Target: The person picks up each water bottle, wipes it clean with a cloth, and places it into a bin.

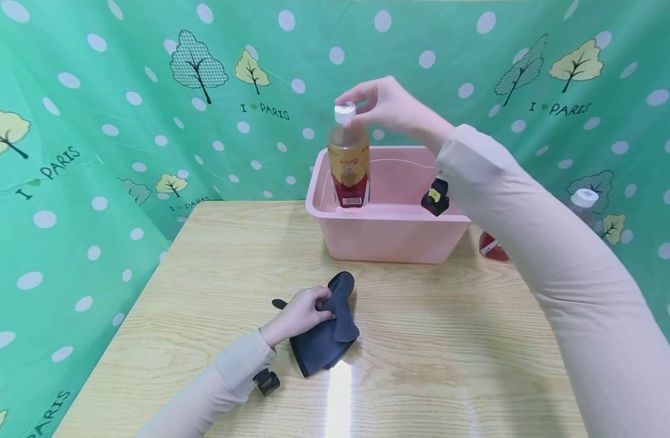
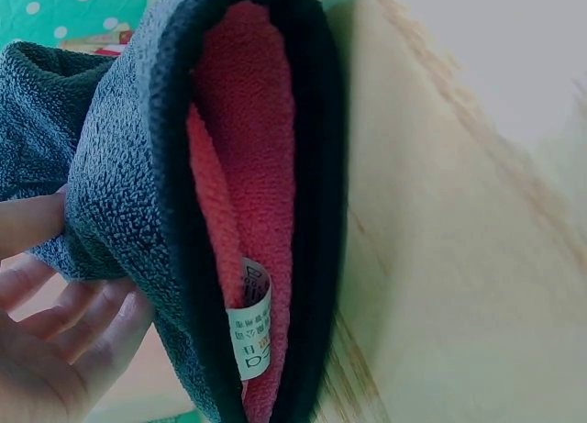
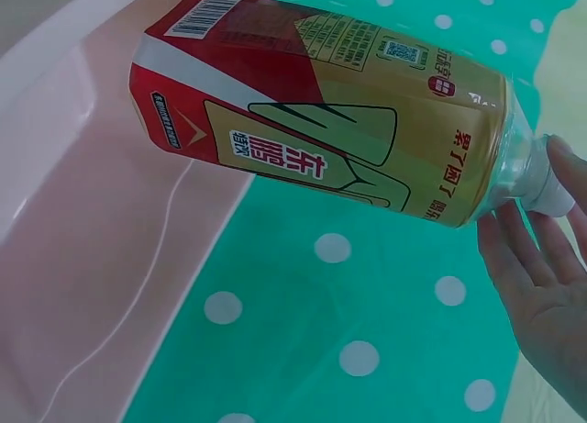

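My right hand [image 1: 386, 106] grips a drink bottle [image 1: 348, 164] by its white cap, the bottle hanging upright at the left end of a pink plastic bin [image 1: 384, 240]. In the right wrist view the red and gold label of the bottle [image 3: 321, 111] faces the camera, and the bin wall [image 3: 101, 194] lies beside its base. Lower down, my left hand [image 1: 302, 313] holds a folded dark grey cloth [image 1: 326, 340] close over the wooden table. The left wrist view shows the cloth [image 2: 119, 157] with black edging, a red inner side and a white tag [image 2: 249, 331].
Behind my right sleeve, near the bin's right end, stands another bottle [image 1: 583, 199] with a white cap, partly hidden. A green dotted curtain [image 1: 258, 158] hangs behind and to the left of the wooden table [image 1: 220, 261].
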A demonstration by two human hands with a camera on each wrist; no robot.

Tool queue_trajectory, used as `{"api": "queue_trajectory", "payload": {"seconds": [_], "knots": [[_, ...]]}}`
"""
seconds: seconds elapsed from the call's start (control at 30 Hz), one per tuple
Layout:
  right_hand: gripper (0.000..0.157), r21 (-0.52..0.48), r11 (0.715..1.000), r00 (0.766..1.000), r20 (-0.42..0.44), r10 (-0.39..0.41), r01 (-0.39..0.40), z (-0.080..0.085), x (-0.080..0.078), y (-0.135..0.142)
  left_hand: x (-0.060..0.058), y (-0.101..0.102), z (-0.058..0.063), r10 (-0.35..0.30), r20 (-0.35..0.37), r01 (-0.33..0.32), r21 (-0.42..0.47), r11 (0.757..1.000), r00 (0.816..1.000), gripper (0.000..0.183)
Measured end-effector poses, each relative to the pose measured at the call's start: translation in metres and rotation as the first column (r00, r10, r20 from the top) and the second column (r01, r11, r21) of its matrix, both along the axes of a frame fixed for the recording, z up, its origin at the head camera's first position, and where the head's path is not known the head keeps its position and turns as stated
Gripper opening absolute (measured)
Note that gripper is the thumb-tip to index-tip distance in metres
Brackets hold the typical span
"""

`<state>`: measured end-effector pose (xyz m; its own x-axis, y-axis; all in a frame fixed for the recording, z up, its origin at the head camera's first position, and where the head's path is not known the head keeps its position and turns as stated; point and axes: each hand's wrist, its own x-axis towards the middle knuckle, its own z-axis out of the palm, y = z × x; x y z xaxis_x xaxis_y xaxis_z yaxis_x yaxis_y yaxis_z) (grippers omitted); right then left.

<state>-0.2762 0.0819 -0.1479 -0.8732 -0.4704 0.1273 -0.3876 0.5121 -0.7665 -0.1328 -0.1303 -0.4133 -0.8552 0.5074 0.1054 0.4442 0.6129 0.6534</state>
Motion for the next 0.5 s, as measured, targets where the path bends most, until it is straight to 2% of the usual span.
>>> {"api": "queue_trajectory", "payload": {"seconds": [0.13,0.3,0.5], "knots": [[0.044,0.019,1.000,1.000,0.028,0.014,-0.014,-0.009,-0.007,-0.004,0.000,0.000,0.000,-0.002,-0.003,0.002,-0.002,1.000,1.000,0.015],[0.045,-0.010,1.000,0.997,0.075,0.013,-0.013,-0.023,-0.013,-0.008,0.000,0.000,0.000,-0.001,0.000,0.001,-0.003,1.000,1.000,0.015],[0.042,0.028,1.000,0.996,0.088,0.004,-0.006,-0.038,-0.020,-0.010,0.000,0.000,-0.001,0.006,0.003,-0.006,-0.003,1.000,1.000,0.015]]}}
